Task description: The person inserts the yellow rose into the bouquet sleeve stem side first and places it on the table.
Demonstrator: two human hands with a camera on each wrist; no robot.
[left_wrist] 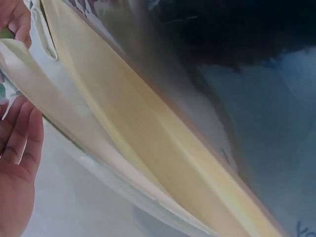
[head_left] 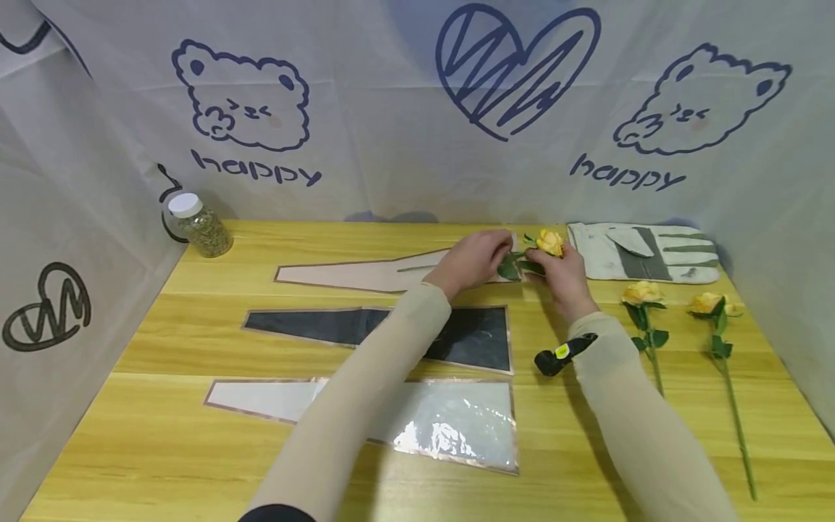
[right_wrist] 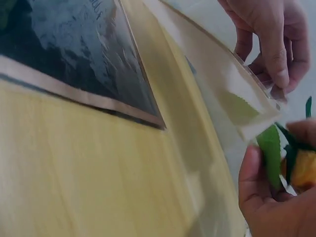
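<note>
A pale pink tapered sleeve lies at the back of the table, a green stem showing through it. My left hand pinches the clear edge at its wide end; in the right wrist view that hand has thumb and fingers on the film. My right hand holds a yellow rose just below its bloom, at the sleeve's mouth. One green leaf stands beside the right thumb, and another leaf shows through the pink sleeve. The left wrist view shows the left hand beside the sleeve's edge.
Nearer me lie a black sleeve and a clear-fronted white sleeve. On the right are a pair of gloves and two yellow roses, one inner, one outer. A lidded jar stands back left. Cloth walls surround the table.
</note>
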